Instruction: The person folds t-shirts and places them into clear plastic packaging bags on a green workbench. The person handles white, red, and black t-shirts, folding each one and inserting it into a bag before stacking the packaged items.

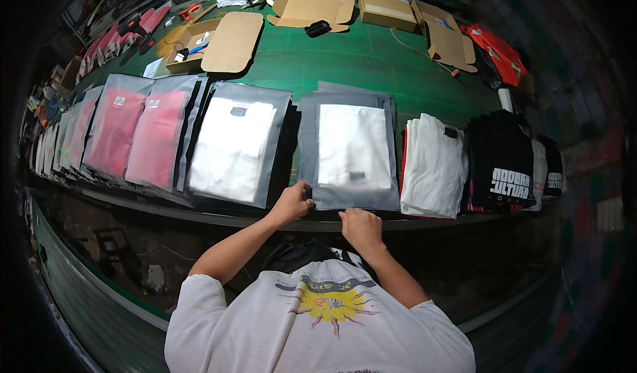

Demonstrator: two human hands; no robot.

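A frosted plastic bag (348, 199) with a folded white garment (353, 139) inside lies on top of a pile of similar bags, straight in front of me. At its near left corner, my left hand (291, 205) pinches the bag's edge between thumb and fingers. My right hand (363, 227) is curled at the near edge of the same bag; its fingertips are hidden, so its hold on the edge is unclear. Left of this pile stands another stack, topped by a bagged white garment (229, 149). On the right sits a stack of unbagged folded white garments (433, 169).
Bagged red garments (112, 134) and further bagged stacks run leftward. Black printed garments (500, 161) are at the right. On the green table (338, 59) lie open cardboard boxes (231, 42), a cordless drill (137, 32), a broom (171, 39) and a red plastic bag (497, 54).
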